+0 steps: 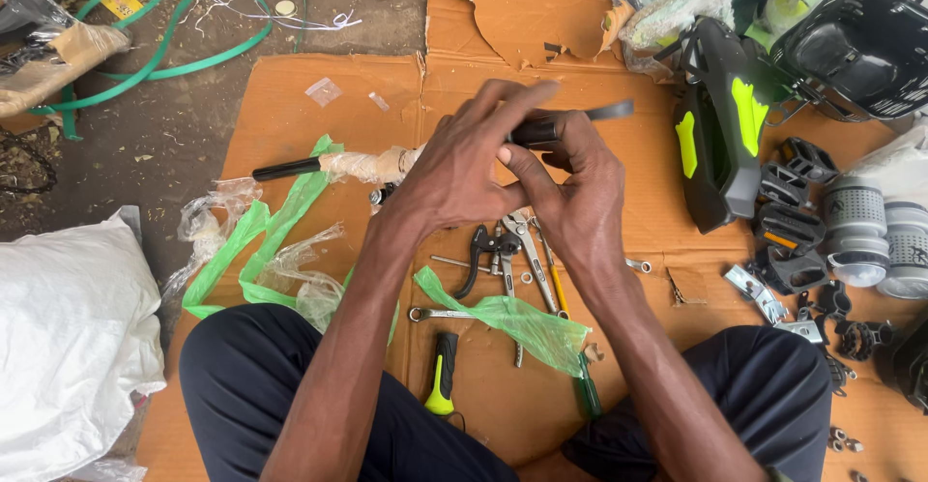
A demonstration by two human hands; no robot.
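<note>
My left hand (464, 158) and my right hand (575, 192) meet over a sheet of brown cardboard (319, 95). Both close around a long dark bar (541, 131) whose flat grey end (611, 111) sticks out to the right. The bar's left part is wrapped in clear plastic (372, 164) and ends in a black grip (285, 169). Below my hands lie a black brake lever (480, 250), pliers (527, 250), a spanner (440, 315) and a black and yellow-green handled tool (442, 374).
Green plastic strips (256, 240) and clear wrapping lie at the left. A white sack (68, 337) sits at the far left. At the right are a black and yellow-green part (720, 124), black pedals (788, 211), grey cylinders (855, 226) and small metal fittings (759, 293).
</note>
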